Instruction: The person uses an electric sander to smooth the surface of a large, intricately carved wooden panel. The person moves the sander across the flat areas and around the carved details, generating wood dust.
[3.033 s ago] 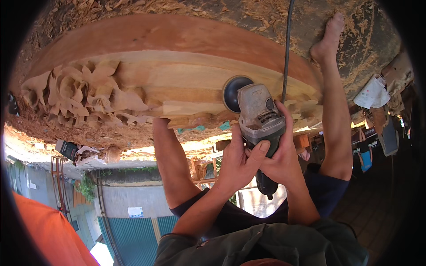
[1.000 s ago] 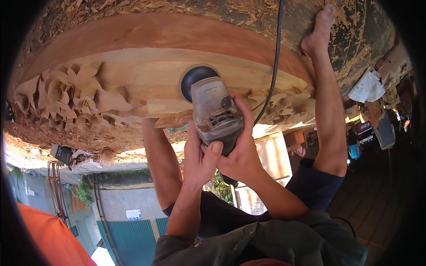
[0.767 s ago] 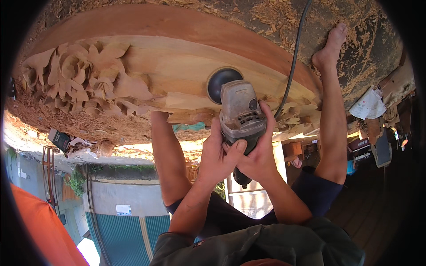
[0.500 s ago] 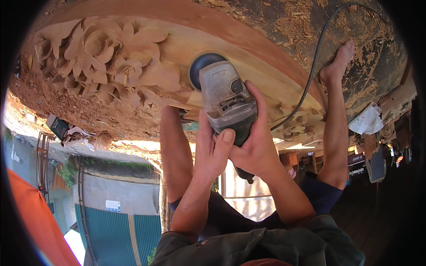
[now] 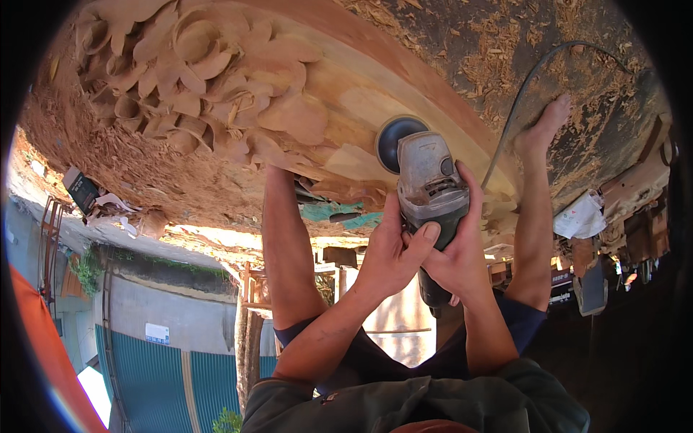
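Both my hands are wrapped around a worn angle grinder with a scuffed grey head and dark body [image 5: 433, 180]. My left hand [image 5: 390, 254] grasps it from the left, thumb laid across the top of the body; my right hand [image 5: 460, 265] closes around the other side, fingers running up beside the head. The two hands meet at the body, and its black tail end sticks out below them toward my lap.

At the front of the tool, a round black disc [image 5: 395, 142] lies over the smooth pale face of a long, curved, reddish-brown wooden piece [image 5: 346, 101]; I cannot tell how firmly it presses. To the left of the disc, the wood carries a dense cluster of carved flowers and leaves in deep relief [image 5: 195, 43].

A thin black cable [image 5: 521, 94] shows just beyond my right hand, rises past my bare right foot [image 5: 552, 119] and curves over dark ground strewn with wood shavings [image 5: 484, 58]. My bare left leg [image 5: 289, 245] reaches up to the near edge of the wood, and torn teal scraps [image 5: 325, 211] lie just beside it. A crumpled white sheet [image 5: 580, 216] lies right of my right leg [image 5: 530, 231].
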